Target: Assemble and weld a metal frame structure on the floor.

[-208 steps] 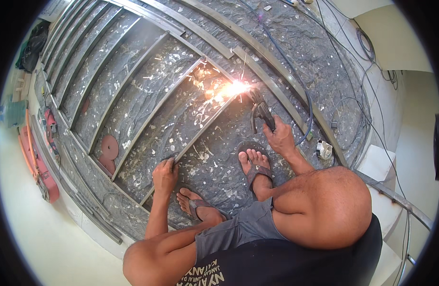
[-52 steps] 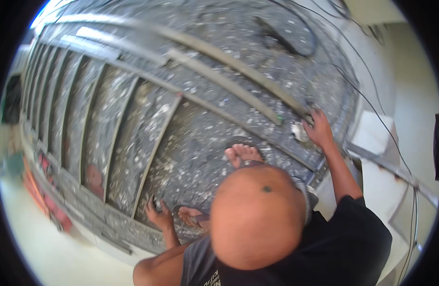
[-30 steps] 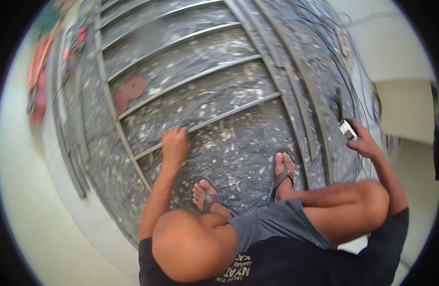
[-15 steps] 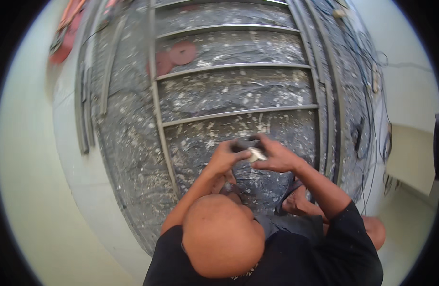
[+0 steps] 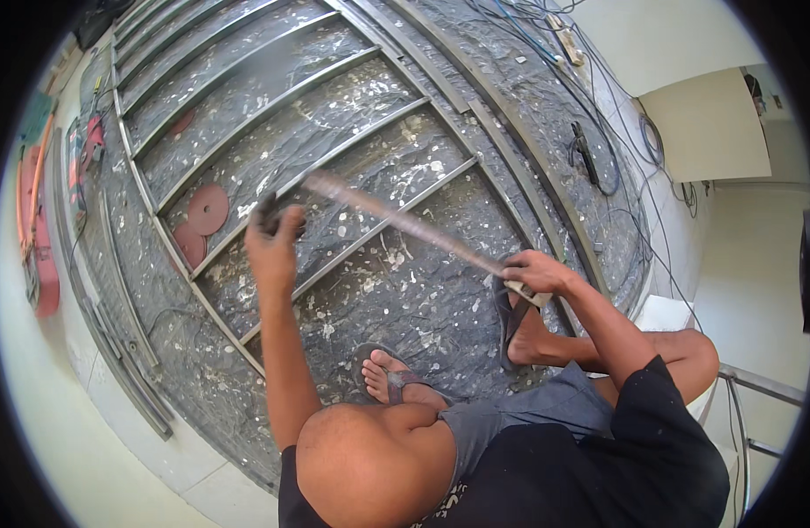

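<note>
My right hand [image 5: 535,273] is closed around the small pale case of a tape measure [image 5: 530,295], just above my right foot. Its blurred blade [image 5: 405,224] stretches up and to the left, crossing over the metal frame [image 5: 383,231]. My left hand [image 5: 275,238] is raised near the blade's far end, dark-fingered, with thumb and fingers apart. A gap shows between that hand and the blade. Below the hands, the welded frame of long rails and several crossbars lies on a paint-spattered dark sheet [image 5: 352,317].
Two reddish discs [image 5: 208,209] lie by the frame's left rail. Loose metal bars [image 5: 511,123] run along the right, and more bars [image 5: 123,361] lie left. Cables [image 5: 599,114] and a power strip [image 5: 565,40] are at the far right. A red tool [image 5: 42,238] rests far left.
My hands have moved apart, and the tape blade now extends from the case in my right hand. My left hand has risen leftward. The view has turned, so the frame appears tilted.
</note>
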